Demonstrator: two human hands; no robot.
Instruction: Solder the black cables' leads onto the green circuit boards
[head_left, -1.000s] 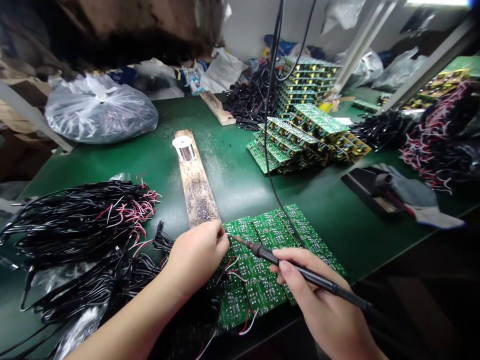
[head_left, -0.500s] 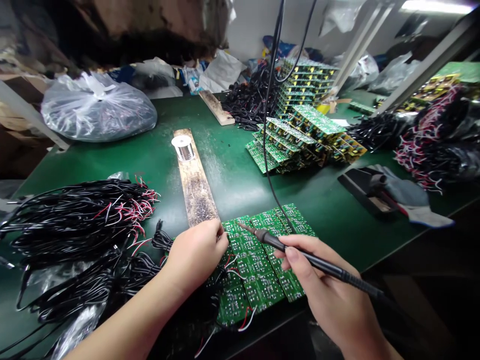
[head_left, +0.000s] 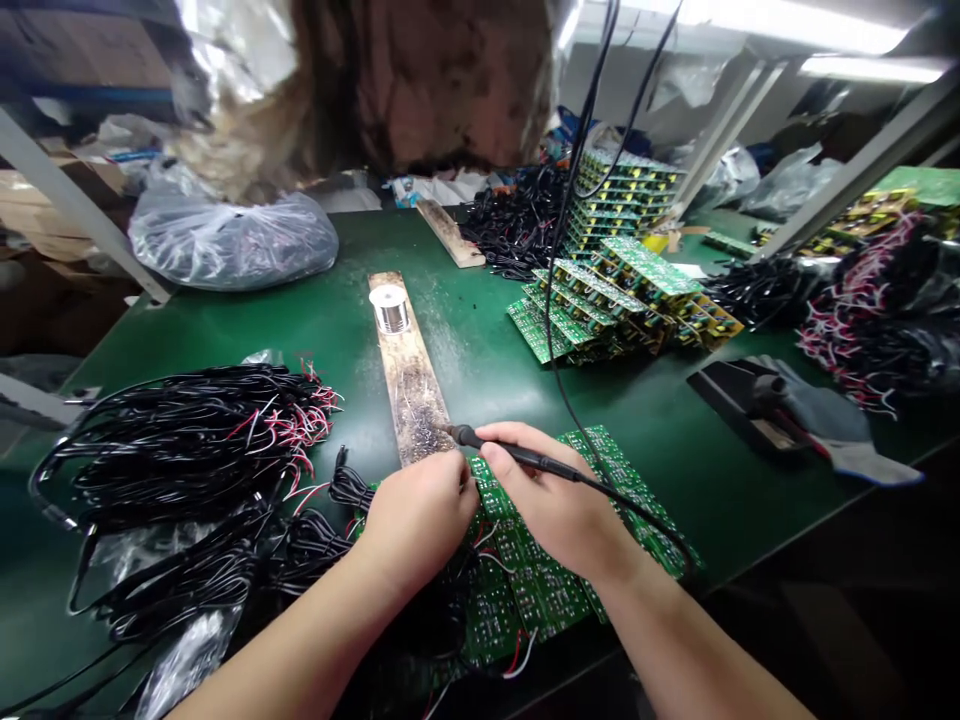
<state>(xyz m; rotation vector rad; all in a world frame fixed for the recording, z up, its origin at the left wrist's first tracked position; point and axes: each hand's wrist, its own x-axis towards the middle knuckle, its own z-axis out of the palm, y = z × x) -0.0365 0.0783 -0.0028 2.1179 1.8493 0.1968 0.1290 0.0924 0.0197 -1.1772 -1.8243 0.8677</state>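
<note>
My right hand (head_left: 559,495) grips a black soldering iron (head_left: 536,461), its tip pointing left over the near end of a scorched wooden board (head_left: 412,385). Beside it, my left hand (head_left: 424,505) is closed at the left edge of the green circuit boards (head_left: 540,580); whatever its fingers pinch is hidden. Red and white wire ends on black cables lie across these boards, just below the left hand. A spool of solder wire (head_left: 390,310) stands on the far part of the wooden board.
Bundled black cables (head_left: 195,430) lie at left, near a full plastic bag (head_left: 232,240). Stacked circuit boards (head_left: 622,300) stand at back right. A dark tray with a glove (head_left: 817,420) sits at right. The iron's cord (head_left: 555,300) hangs from above.
My right hand has brought the soldering iron left, from above the circuit boards to the wooden board's near end. My left hand stays closed by the boards' edge. The camera view has shifted slightly.
</note>
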